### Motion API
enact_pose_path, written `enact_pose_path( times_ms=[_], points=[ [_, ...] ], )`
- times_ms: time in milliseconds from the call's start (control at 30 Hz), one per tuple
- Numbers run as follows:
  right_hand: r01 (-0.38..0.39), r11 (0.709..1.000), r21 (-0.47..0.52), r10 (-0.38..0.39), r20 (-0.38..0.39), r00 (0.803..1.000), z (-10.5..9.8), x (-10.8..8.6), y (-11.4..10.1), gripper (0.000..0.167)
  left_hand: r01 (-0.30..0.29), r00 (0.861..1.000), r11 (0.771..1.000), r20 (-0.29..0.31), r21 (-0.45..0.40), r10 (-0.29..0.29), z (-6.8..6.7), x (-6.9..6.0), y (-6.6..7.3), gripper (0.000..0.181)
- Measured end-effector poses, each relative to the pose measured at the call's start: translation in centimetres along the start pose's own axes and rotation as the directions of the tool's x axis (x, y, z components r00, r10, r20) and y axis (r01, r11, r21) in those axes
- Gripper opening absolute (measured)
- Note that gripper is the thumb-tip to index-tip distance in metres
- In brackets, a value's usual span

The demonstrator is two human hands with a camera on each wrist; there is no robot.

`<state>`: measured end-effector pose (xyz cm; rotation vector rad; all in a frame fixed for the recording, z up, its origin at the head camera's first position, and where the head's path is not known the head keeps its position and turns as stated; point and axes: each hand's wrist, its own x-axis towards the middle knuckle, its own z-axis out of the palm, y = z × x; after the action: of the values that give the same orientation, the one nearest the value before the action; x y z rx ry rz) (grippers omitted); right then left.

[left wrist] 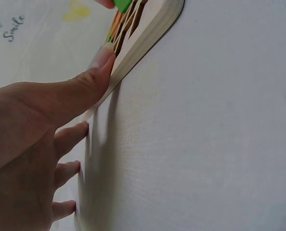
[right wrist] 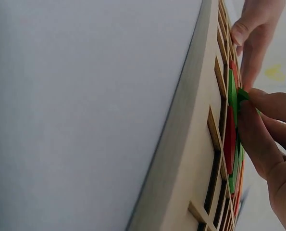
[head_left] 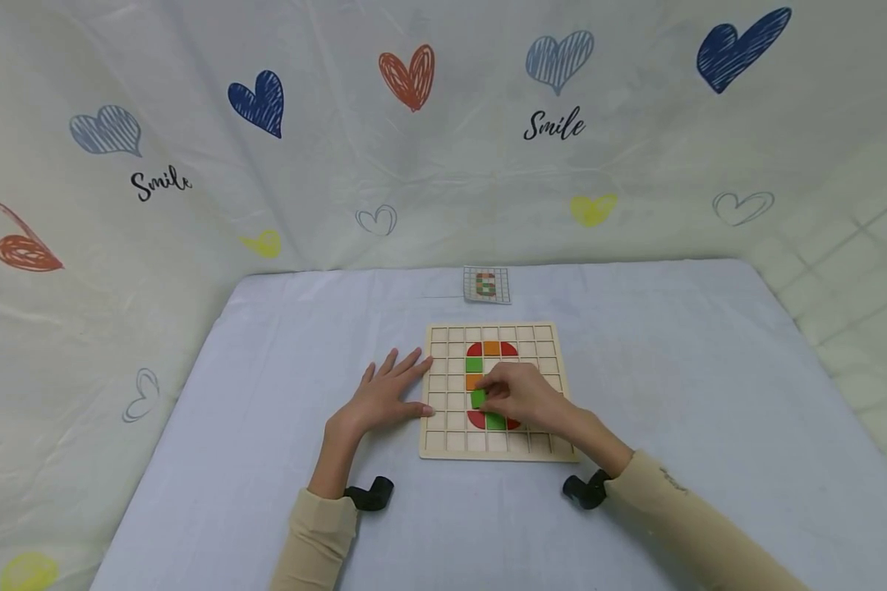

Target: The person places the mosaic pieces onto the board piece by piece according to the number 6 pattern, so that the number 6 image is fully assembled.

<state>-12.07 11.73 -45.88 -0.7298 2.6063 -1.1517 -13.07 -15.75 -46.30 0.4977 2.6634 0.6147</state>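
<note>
A wooden grid board [head_left: 443, 446] lies on the table, with red rounded tiles, orange squares and green squares set in its cells. My right hand [head_left: 528, 396] is over the board's middle and pinches a green square tile [head_left: 477, 400] between thumb and fingers. In the right wrist view that green tile [right wrist: 242, 94] looks tilted at the fingertips, above the tiles near it. My left hand [head_left: 386, 398] rests against the board's left edge, fingers spread and straight. Its thumb touches the rim in the left wrist view. The right hand hides several cells on the board's right side.
Behind the board lies a small card [head_left: 487, 285] printed with a coloured grid pattern. A white cloth [head_left: 266, 460] covers the table. A backdrop with hearts [head_left: 408, 78] hangs behind it. Black wrist cameras [head_left: 370, 494] sit at both wrists.
</note>
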Motion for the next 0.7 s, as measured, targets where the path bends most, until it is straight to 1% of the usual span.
enact_pose_path(
  times_ms=[100, 300, 500, 700],
  points=[
    [0.045, 0.998, -0.048, -0.045, 0.004, 0.999, 0.29, 0.25, -0.03, 0.023, 0.001, 1.000, 1.000, 0.003, -0.002, -0.001, 0.06, -0.03, -0.07, 0.086],
    [0.084, 0.989, -0.121, -0.082, 0.024, 0.996, 0.77, 0.73, -0.20, 0.022, 0.017, 1.000, 1.000, 0.004, -0.012, -0.017, 0.12, -0.29, -0.08, 0.086],
    [0.085, 0.986, -0.144, -0.082, 0.027, 0.996, 0.90, 0.79, -0.31, 0.023, 0.019, 1.000, 1.000, 0.001, -0.020, -0.019, 0.10, -0.34, -0.03, 0.086],
    [0.101, 0.985, -0.140, -0.100, 0.016, 0.995, 0.59, 0.38, -0.14, 0.025, 0.003, 1.000, 1.000, 0.006, -0.018, -0.002, 0.09, 0.05, 0.02, 0.084]
  ],
)
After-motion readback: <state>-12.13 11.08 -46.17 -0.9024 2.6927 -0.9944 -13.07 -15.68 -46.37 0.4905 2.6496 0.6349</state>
